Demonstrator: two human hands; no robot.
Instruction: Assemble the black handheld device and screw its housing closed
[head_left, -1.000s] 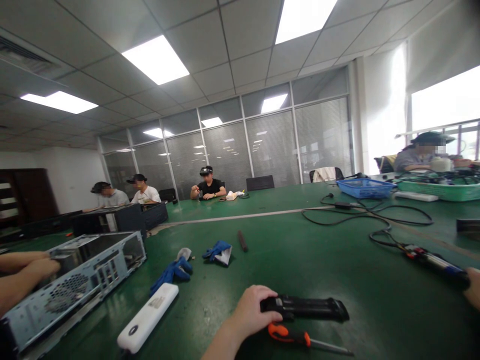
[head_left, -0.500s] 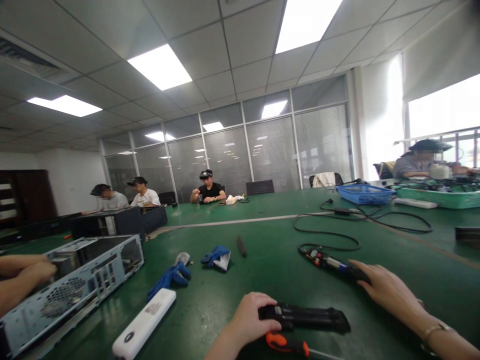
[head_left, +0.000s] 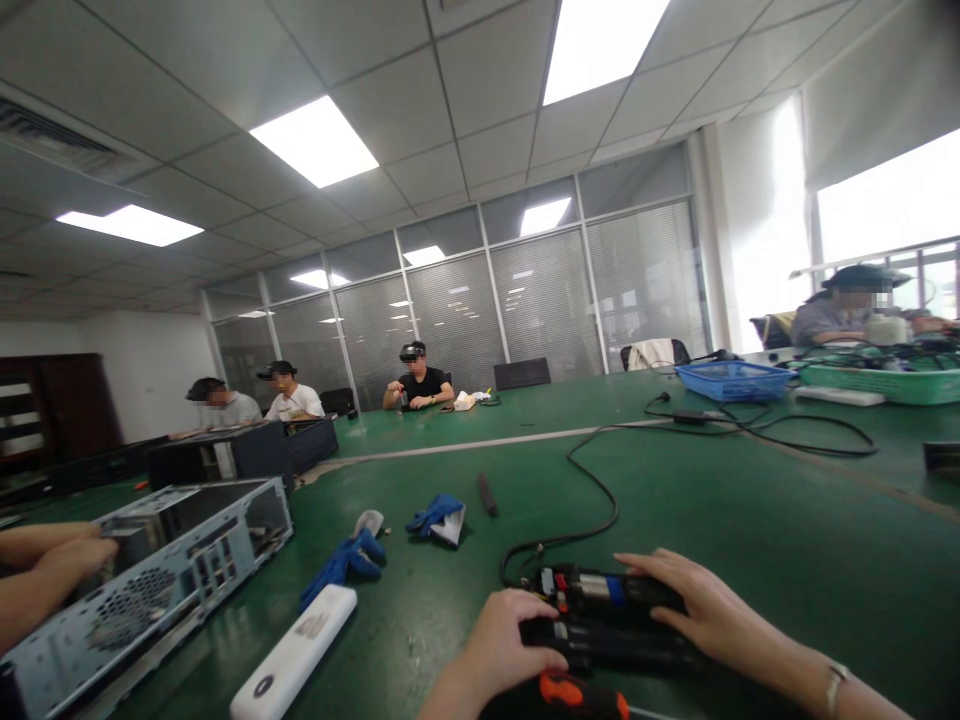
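Note:
My left hand [head_left: 501, 645] is closed around the near end of a long black plastic casing half [head_left: 626, 648] lying on the green table. My right hand [head_left: 701, 605] grips the black end of a corded tool body [head_left: 592, 588], whose silver, blue and red inner parts are exposed. The tool body lies alongside the casing, just beyond it; whether the two touch is hard to tell. A black cord [head_left: 577, 530] runs from its left end. Under my left hand's fingers, an orange-and-black screwdriver [head_left: 581, 692] rests close to the casing.
To the left lie a white power strip-like bar [head_left: 296, 655], blue gloves [head_left: 349, 560] and a dark rod [head_left: 487, 495]. Another person's arms [head_left: 56, 565] reach into an open metal computer case [head_left: 202, 580]. Blue [head_left: 731, 382] and green baskets [head_left: 885, 384] stand at the back right.
My right hand has brought the tool body left and nearer, beside the casing, and its cord has shifted along. My left hand stays on the casing.

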